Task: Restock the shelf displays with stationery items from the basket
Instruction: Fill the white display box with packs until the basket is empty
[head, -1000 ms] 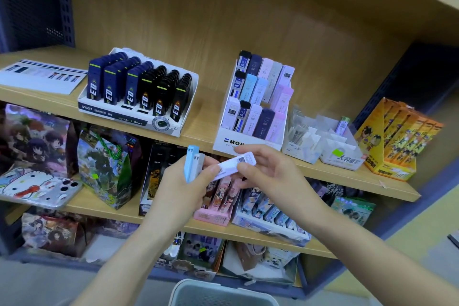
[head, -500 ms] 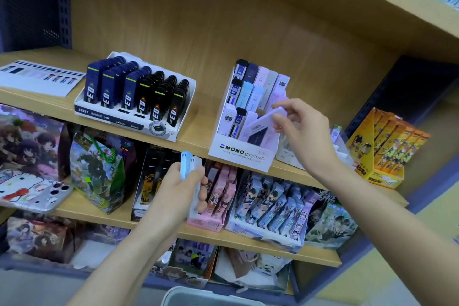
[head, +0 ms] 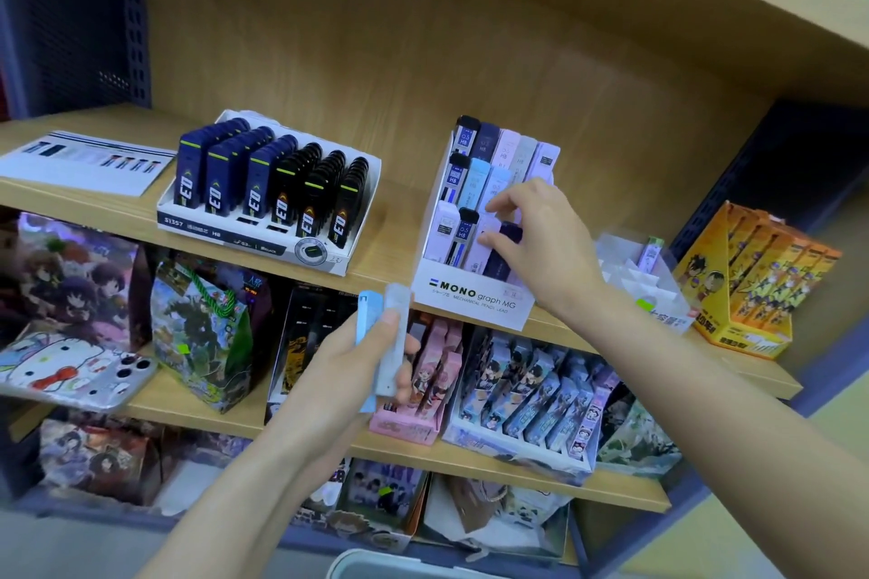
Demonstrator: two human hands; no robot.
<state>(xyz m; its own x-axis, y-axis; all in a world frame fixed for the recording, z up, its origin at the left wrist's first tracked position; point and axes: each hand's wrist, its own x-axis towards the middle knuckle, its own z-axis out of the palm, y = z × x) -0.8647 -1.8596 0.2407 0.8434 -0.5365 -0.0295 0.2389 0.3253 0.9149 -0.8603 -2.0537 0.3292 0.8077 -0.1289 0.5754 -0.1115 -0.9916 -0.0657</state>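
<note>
As left hand [head: 345, 374] grips cases [head: 392, 343], right hand [head: 541, 244] pinches refill [head: 477, 260] behind display lip [head: 470, 296].

Right hand [head: 541, 244], pinch on a pale case [head: 480, 256] in the MONO display box [head: 470, 296] front row; left hand [head: 348, 367] around two lead cases [head: 394, 343].

MONO box [head: 470, 296]: we see white with black lettering.
Lead cases [head: 479, 176]: lilac, sky blue, navy.
Held cases [head: 392, 343]: we see sky blue and frosted grey.
Tray cases [head: 263, 179]: navy, black, lime stripes.
</note>
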